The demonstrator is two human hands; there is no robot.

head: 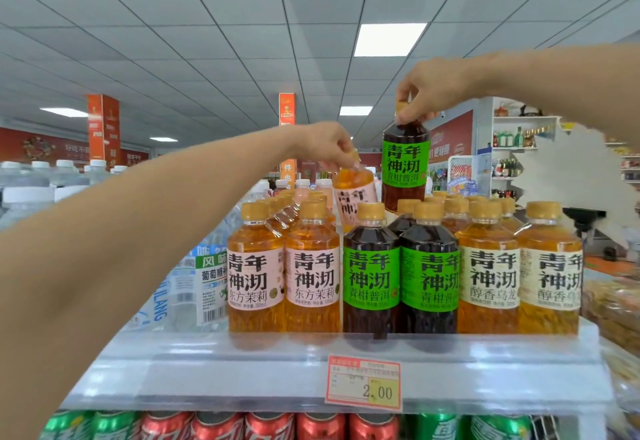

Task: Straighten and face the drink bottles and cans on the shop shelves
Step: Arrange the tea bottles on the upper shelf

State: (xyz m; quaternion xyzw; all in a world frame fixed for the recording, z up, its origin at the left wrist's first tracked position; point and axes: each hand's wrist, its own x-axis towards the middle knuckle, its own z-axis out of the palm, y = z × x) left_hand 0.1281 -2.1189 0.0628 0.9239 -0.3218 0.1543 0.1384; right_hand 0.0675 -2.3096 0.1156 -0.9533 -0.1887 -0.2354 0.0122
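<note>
Fingers [415, 108] pinch green-label bottle [405, 165] and pink-label bottle [351, 179] caps.

The left hand [327, 143] holds a pink-label bottle [353, 197] by its yellow cap, up above the rows at the far side. This bottle leans. The right hand [427, 93] pinches the cap of a green-label bottle [405, 162] and holds it higher and straight up, just right of the pink one.

Near us on the shelf [242, 363] a front row [372, 276] of six bottles faces out. Two orange drinks with pink labels are on the left, two dark drinks with green labels are in the middle, and two orange drinks with pale labels are on the right. More bottles stand behind them. Water bottles [194, 287] sit to the left. A price tag [363, 384] on the shelf edge says 2.00. Red and green cans [270, 425] are below.
</note>
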